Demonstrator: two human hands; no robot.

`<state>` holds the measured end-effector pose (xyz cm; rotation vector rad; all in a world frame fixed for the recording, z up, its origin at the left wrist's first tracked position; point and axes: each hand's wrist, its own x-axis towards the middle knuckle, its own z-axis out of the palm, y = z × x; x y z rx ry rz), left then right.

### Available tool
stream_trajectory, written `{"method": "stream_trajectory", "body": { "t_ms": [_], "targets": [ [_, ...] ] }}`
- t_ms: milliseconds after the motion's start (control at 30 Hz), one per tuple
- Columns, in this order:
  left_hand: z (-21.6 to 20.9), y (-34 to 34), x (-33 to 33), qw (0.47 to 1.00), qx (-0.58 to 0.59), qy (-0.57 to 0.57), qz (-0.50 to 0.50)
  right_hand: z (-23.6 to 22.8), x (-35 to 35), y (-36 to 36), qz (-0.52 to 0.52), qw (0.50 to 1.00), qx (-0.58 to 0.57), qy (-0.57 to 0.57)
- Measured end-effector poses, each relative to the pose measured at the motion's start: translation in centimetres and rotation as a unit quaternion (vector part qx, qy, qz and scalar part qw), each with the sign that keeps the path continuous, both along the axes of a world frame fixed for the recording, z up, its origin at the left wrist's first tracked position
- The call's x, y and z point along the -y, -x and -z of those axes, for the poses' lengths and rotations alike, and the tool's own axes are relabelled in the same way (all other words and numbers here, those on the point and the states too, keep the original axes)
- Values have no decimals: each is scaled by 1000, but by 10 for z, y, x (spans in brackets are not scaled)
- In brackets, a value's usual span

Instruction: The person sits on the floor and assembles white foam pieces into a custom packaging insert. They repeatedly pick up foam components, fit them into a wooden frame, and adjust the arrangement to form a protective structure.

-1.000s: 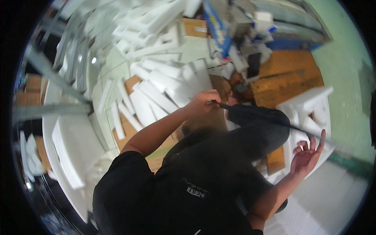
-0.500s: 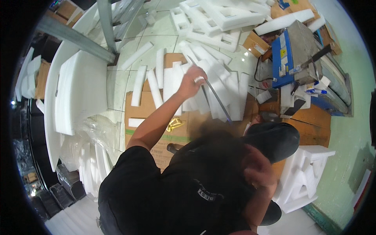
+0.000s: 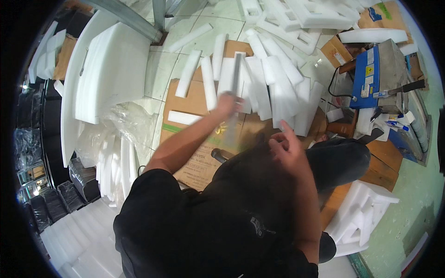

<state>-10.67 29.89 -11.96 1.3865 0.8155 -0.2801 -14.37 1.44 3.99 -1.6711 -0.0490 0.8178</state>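
A: What's the room like?
B: Shiny pale floor tiles (image 3: 162, 69), flattened brown cardboard (image 3: 248, 125) on top, then smooth white foam bars (image 3: 281, 76) heaped across that.
A: Hands?
B: Left hand (image 3: 227, 104)'s closed round a long thin grey strip (image 3: 237, 74), blurry, far end over the foam. Right hand (image 3: 287, 148)'s open, fingers loosely bent.

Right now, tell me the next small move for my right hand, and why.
Perhaps reach forward and steady the nearest white foam strip: your right hand looks open and empty, close to that strip in view, while your left hand grips a long grey bar, blurred.
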Motion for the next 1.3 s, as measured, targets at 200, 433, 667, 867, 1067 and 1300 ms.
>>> {"method": "stream_trajectory", "body": {
  "t_ms": [200,433,667,867,1067,1300],
  "targets": [
    [73,-17,-193,979,-68,-181,-64,13,48,2,171,974,-52,-136],
    [120,-23,-252,955,-183,-231,-45,16,33,-10,153,979,-23,-131],
    [67,9,-191,968,-133,-176,117,22,37,-6,167,970,-17,-175],
    [16,45,-151,982,-121,-30,140,13,28,-5,167,965,-31,-198],
    [-23,45,-58,970,-104,-34,218,17,28,-4,160,962,-24,-220],
    [-81,45,-18,966,-101,-36,237,16,32,-2,163,965,-10,-203]
  ]
}}
